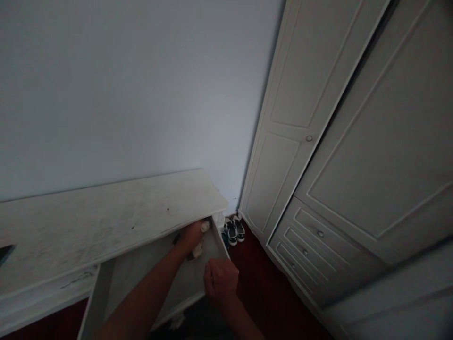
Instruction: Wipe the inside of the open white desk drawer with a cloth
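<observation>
A white drawer [106, 288] is pulled out from under a white desk top [106, 212]. My left hand [191, 238] reaches into the drawer's far right corner and is closed around small pale objects [204, 227] that I cannot make out. My right hand [220, 279] grips the drawer's right front edge with curled fingers.
A pair of dark and white sneakers [234, 230] stands on the dark red floor [262, 288] in the corner by the wall. A tall white wardrobe [318, 141] with knobs and lower drawers fills the right side. A dark object [5, 252] lies at the desk's left edge.
</observation>
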Available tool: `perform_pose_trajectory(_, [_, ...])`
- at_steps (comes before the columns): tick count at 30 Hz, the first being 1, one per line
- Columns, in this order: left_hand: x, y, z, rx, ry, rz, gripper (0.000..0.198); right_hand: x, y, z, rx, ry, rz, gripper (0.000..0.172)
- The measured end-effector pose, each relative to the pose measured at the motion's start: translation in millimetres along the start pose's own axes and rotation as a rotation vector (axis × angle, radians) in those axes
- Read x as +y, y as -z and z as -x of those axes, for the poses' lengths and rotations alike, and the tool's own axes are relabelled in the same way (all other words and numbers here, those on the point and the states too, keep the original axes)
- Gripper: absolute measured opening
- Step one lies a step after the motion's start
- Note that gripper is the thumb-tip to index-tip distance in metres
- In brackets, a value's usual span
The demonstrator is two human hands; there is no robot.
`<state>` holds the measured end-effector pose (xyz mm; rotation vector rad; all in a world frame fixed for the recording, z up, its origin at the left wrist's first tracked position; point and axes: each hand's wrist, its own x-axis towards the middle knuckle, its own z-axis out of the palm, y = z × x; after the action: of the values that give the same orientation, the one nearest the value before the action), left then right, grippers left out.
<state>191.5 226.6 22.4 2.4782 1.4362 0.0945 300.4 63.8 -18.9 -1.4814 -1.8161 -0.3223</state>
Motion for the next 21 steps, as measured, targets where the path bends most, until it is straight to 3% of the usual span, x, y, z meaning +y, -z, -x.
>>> perform_pose_trajectory(3, [-3.6, -4.4, 5.3, 0.053, 0.025, -0.015, 0.042, 0.0, 1.4, 0.7, 0.014, 0.018, -0.002, 0.034])
perform_pose_trajectory(5, [-5.3, -4.9, 10.2, 0.019, -0.03, -0.003, 0.039, 0.2, 2.6, 0.7, 0.001, 0.027, 0.0, 0.033])
perform_pose_trajectory(10, [-4.2, -1.7, 34.2, -0.159, -0.246, 0.081, 0.028, 0.9, 4.0, -0.8, -0.035, 0.007, 0.027, 0.033])
perform_pose_trajectory(13, [-2.5, -3.0, 60.6, -0.298, -0.347, 0.151, 0.012, 2.2, 6.1, -0.7, -0.072, 0.007, 0.042, 0.036])
perform_pose_trajectory(15, [-3.9, -0.8, 81.5, -0.372, -0.38, 0.206, 0.012, 3.9, 9.3, 1.0, -0.084, 0.019, 0.048, 0.039])
perform_pose_trajectory(18, [-12.8, 19.6, 115.9, -0.403, -0.391, 0.278, 0.017, 7.0, 15.7, 4.8, -0.102, 0.072, 0.021, 0.042])
perform_pose_trajectory(21, [-29.4, 60.0, 158.8, -0.351, -0.359, 0.29, 0.019, 9.4, 21.1, 8.0, -0.115, 0.096, -0.009, 0.044])
